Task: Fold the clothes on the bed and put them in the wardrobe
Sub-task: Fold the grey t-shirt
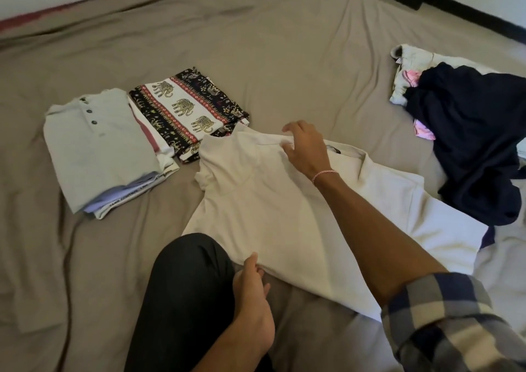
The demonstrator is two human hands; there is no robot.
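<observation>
Shirt: the cream short-sleeved knit shirt (270, 201) lies on the taupe bed sheet (256, 44), with its left side folded in.
Right hand (306, 149): thumb and fingertips pinch the fold near the collar.
Left hand (253, 283): thumb on top and fingers curled under, gripping the bottom hem.
Risk: an uneven pull between the two grips would probably skew the fold (soft knit creeps). The shirt's top corner touches the folded black elephant-print cloth (187, 109) and could ruffle it.

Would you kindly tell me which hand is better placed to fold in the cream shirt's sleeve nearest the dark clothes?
Probably the right hand: it pinches the cream shirt at the collar, closer to that sleeve. The left hand holds the near hem at the opposite edge.
</observation>
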